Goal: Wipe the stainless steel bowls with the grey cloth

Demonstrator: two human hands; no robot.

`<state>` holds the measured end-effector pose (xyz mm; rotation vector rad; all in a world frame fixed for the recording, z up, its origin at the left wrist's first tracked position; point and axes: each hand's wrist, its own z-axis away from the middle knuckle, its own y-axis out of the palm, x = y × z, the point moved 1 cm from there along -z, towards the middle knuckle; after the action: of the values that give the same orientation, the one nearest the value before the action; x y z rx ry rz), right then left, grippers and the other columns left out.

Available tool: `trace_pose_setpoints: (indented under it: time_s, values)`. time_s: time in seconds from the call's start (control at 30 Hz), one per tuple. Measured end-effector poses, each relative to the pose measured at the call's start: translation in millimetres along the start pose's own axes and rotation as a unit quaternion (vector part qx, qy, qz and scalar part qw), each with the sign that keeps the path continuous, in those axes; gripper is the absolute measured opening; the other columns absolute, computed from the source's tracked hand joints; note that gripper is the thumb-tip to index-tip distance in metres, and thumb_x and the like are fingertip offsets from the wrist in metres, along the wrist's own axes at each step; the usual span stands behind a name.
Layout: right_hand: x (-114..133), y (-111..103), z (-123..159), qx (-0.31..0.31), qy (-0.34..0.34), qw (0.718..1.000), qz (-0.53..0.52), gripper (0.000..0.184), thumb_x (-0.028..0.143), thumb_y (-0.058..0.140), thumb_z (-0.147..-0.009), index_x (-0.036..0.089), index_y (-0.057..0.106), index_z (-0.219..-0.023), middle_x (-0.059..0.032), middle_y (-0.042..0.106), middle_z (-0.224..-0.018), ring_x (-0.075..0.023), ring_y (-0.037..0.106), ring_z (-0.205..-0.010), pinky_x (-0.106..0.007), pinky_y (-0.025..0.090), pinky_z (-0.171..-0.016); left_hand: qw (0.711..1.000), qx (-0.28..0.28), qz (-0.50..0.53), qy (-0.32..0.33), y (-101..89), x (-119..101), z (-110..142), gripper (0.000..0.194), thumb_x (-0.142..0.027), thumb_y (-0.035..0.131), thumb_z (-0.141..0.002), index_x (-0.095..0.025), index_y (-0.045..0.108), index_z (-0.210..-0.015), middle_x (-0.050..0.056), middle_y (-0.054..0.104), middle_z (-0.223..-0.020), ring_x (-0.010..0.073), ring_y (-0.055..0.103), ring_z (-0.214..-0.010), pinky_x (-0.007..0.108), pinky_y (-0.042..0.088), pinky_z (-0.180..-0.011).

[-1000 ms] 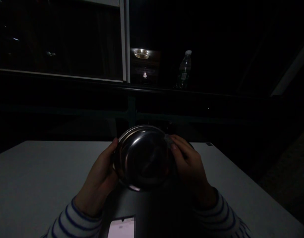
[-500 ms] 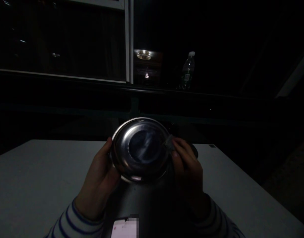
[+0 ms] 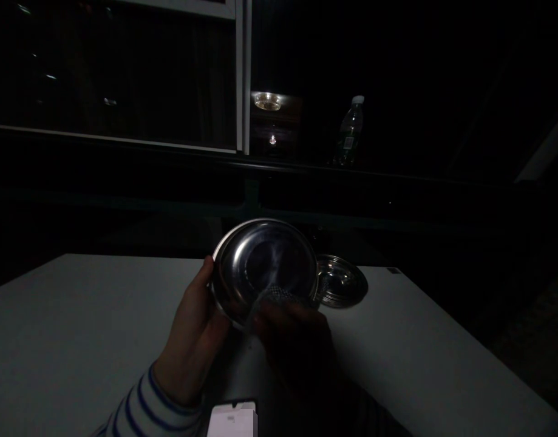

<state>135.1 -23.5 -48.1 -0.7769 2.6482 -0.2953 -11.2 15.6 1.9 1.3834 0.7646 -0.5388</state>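
The room is very dark. My left hand (image 3: 194, 334) grips the left rim of a shiny steel plate (image 3: 265, 264), held tilted above the white table (image 3: 78, 328) with its hollow side facing me. My right hand (image 3: 292, 340) is in shadow at the plate's lower edge, fingers closed on a pale meshed scrubbing pad (image 3: 272, 298) pressed against the plate.
A second steel dish (image 3: 342, 282) lies on the table just right of the held plate. A lit phone (image 3: 233, 420) lies at the near edge. Behind the table, a ledge carries a plastic water bottle (image 3: 350, 132) under a dark window.
My right hand slid with the pad from the plate's right rim down to its lower edge, uncovering the second dish behind. The plate shifted slightly right.
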Motion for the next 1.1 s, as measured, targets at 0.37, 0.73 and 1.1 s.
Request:
trace_pose_setpoints:
  time_s: [0.37, 0.73, 1.1]
  values:
    - [0, -2, -7, 0.045, -0.005, 0.999, -0.006, 0.027, 0.015, 0.046, -0.084, 0.016, 0.059, -0.107, -0.0011, 0.062, -0.106, -0.0169, 0.05, -0.099, -0.032, 0.04, -0.083, 0.989, -0.065, 0.077, -0.112, 9.8, 8, 8, 0.016, -0.022, 0.05, -0.082, -0.017, 0.063, -0.074, -0.001, 0.066, -0.063, 0.0104, 0.059, -0.055, 0.019, 0.048, -0.054]
    - [-3, -4, -2, 0.059, -0.014, 0.998, -0.008, 0.03, 0.017, 0.045, -0.085, 0.016, 0.058, -0.112, 0.0003, 0.062, -0.109, -0.0173, 0.05, -0.099, -0.031, 0.043, -0.082, 0.991, -0.073, 0.07, -0.092, 10.0, 4, 8, 0.023, -0.022, 0.046, -0.085, -0.015, 0.064, -0.072, 0.0, 0.066, -0.062, 0.011, 0.059, -0.052, 0.021, 0.048, -0.05]
    - [7, 5, 5, 0.063, -0.004, 0.998, 0.003, 0.028, 0.017, 0.048, -0.085, 0.018, 0.057, -0.112, -0.0014, 0.063, -0.107, -0.0164, 0.053, -0.1, -0.03, 0.043, -0.084, 0.996, -0.051, 0.039, -0.064, 12.9, 12, 11, 0.021, -0.021, 0.046, -0.085, -0.012, 0.064, -0.077, 0.002, 0.067, -0.068, 0.0104, 0.061, -0.056, 0.019, 0.049, -0.054]
